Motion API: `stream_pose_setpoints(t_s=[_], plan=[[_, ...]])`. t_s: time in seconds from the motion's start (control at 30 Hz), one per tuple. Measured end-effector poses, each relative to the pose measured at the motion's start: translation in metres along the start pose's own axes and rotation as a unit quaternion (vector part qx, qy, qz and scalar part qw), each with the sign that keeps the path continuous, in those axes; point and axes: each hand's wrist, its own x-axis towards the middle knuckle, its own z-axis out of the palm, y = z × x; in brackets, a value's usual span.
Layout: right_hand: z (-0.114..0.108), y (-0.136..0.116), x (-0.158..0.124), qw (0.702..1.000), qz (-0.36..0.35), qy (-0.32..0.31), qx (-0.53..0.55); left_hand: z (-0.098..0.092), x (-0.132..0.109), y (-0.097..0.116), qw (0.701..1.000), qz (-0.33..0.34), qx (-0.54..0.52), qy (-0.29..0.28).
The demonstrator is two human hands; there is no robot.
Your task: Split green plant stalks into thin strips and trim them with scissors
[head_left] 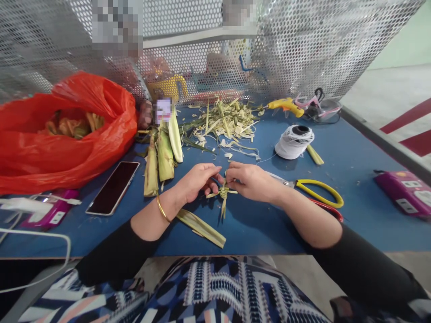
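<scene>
Both hands meet over the blue table [353,157], pinching a small woven piece of pale green leaf strips [222,194]. My left hand [197,181] grips its left side with fingers curled. My right hand [251,181] pinches its right side. Loose strip ends hang down from the piece. A flat leaf strip [202,228] lies on the table under my left wrist, which wears a gold bangle.
Red plastic bag [60,134] of husks at left, phone [112,187] beside it, folded leaf bundles [164,152], a heap of leaf trimmings [227,121], white thread spool [293,141], yellow-handled scissors [316,190], yellow glue gun [284,105], purple power strips [404,192]. Perforated metal screen behind.
</scene>
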Motion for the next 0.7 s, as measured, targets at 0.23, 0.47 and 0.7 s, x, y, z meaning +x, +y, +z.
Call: stream_pose_setpoints(t_s=[0.23,0.47,0.7], plan=[[0.0003,0.0018,-0.0006,1.000,0.001,-0.005,-0.009,-0.0026,0.0009,0.0019,1.000,-0.012,0.023,-0.010],[0.0017,0.0013,-0.0003,0.999,-0.006,-0.032,-0.031,-0.0046,-0.0011,0.0022,0.996,-0.009,0.067,-0.057],[-0.0025,-0.0014,-0.0053,0.997,-0.027,-0.063,-0.035,-0.0057,-0.0033,0.0032,0.993,-0.007,0.092,-0.071]])
